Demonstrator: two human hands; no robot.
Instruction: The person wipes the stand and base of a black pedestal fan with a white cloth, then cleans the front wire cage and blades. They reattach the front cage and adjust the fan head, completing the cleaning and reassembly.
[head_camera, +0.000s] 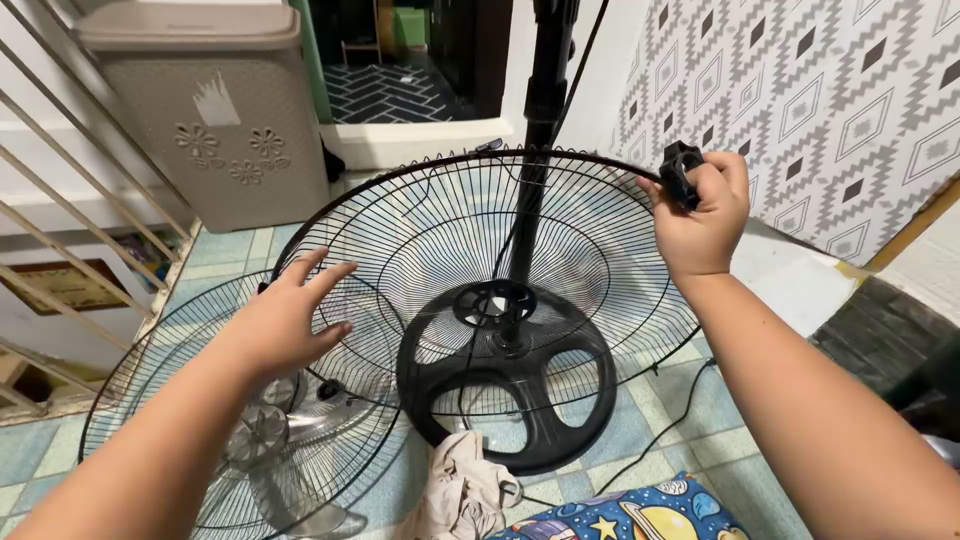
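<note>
The right hand (703, 222) pinched a black knob (681, 172) at the fan guard (420, 230) rim, while the left hand (285, 320) touched it with fingers (325, 280) spread.

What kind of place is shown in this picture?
Probably a home, perhaps a laundry or utility corner: a tiled floor, a beige plastic hamper by white railings, and patterned wallpaper.

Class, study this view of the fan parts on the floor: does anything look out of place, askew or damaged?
Yes. The fan is in pieces: one wire grille is held tilted by both hands, a second grille lies flat on the floor tiles, and a crumpled cloth sits beside the round base. No damage shows.
</note>
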